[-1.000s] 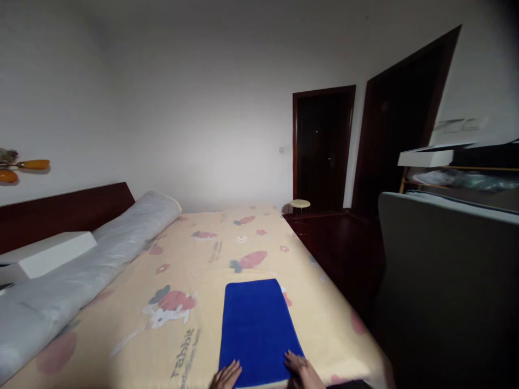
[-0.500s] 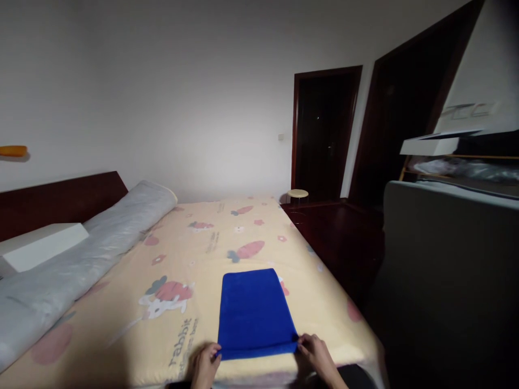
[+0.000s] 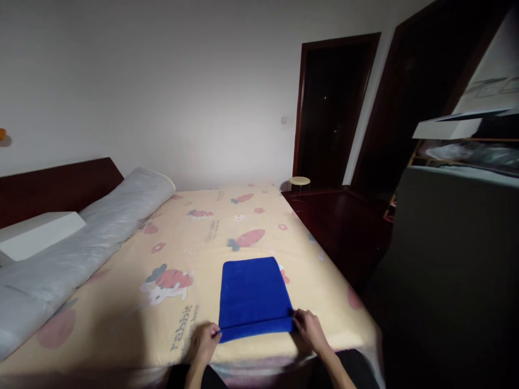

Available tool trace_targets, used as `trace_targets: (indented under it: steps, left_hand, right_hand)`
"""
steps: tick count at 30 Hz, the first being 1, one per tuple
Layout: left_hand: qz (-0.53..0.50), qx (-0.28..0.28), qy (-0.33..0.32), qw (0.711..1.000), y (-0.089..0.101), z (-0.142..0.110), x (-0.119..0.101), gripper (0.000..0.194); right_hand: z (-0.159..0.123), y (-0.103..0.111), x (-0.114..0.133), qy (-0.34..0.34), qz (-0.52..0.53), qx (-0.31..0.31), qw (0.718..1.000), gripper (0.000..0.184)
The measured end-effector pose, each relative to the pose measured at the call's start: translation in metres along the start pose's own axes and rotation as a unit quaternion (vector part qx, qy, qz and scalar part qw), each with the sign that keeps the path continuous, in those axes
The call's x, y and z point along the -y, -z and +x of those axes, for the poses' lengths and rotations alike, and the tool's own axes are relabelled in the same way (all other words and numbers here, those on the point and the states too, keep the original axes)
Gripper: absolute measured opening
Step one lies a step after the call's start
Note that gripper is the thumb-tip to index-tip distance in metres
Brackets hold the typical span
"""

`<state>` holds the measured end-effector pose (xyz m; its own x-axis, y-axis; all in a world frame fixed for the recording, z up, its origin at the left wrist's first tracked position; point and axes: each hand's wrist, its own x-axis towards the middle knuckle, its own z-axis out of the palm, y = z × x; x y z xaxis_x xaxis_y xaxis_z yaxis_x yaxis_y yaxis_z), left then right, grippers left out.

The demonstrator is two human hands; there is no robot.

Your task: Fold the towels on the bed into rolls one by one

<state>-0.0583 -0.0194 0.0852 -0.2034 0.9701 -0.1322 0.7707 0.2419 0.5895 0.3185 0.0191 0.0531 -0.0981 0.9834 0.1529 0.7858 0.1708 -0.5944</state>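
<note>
A blue cloth lies flat on the bed, its near edge turned over into a narrow folded strip. My left hand pinches the near left corner of that strip. At the near right corner, my right hand has its fingers closed on the strip's other end. The far part of the cloth rests smooth on the cream bed sheet, which is printed with rabbits and carrots.
Along the bed's left side lies a rolled grey bedding bundle beside a white box. A dark headboard stands behind them. A round stool is near the far door. A dark grey panel rises at right.
Both hands have moved the near edge of the cloth a little away from me, and the folded strip looks wider. The camera view has shifted slightly.
</note>
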Motion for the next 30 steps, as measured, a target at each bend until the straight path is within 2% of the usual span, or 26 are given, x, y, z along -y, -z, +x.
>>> trace_targets:
  steps: [5, 9, 12, 14, 17, 20, 22, 25, 27, 30]
  left_hand:
    - [0.026, 0.012, 0.015, 0.999, -0.001, -0.008, 0.0, 0.012]
    - [0.057, -0.012, 0.023, 0.998, -0.002, -0.018, -0.007, 0.014]
    - [0.115, -0.048, -0.014, 0.992, -0.007, -0.027, -0.019, 0.027]
    - [0.162, -0.049, -0.041, 0.985, -0.012, -0.032, -0.028, 0.033]
    - [0.188, -0.045, -0.033, 0.981, -0.02, -0.037, -0.036, 0.03]
    - [0.192, -0.059, -0.009, 0.979, -0.023, -0.04, -0.04, 0.024]
    - [0.207, -0.059, 0.001, 0.976, -0.025, -0.041, -0.042, 0.028]
    - [0.252, -0.062, 0.018, 0.966, -0.031, -0.04, -0.044, 0.041]
    - [0.282, -0.074, 0.026, 0.956, -0.038, -0.038, -0.047, 0.04]
    - [0.275, -0.088, -0.023, 0.957, -0.055, -0.036, -0.054, 0.041]
  right_hand:
    - [-0.011, -0.004, -0.005, 0.017, -0.014, -0.001, 1.0, 0.018]
    - [-0.018, -0.007, -0.007, 0.015, -0.031, -0.012, 0.999, 0.014]
    - [-0.021, -0.01, -0.001, 0.034, -0.077, -0.047, 0.995, 0.018]
    - [-0.023, -0.012, 0.008, 0.07, -0.122, -0.068, 0.988, 0.024]
    - [-0.027, -0.015, 0.02, 0.102, -0.161, -0.068, 0.979, 0.03]
    - [-0.031, -0.014, 0.03, 0.085, -0.175, -0.066, 0.979, 0.02]
    - [-0.032, -0.013, 0.035, 0.065, -0.188, -0.069, 0.978, 0.013]
    - [-0.032, -0.016, 0.042, 0.034, -0.218, -0.068, 0.973, 0.021]
    - [-0.032, -0.02, 0.046, 0.02, -0.233, -0.065, 0.97, 0.019]
    - [-0.031, -0.027, 0.05, 0.008, -0.246, -0.066, 0.967, 0.013]
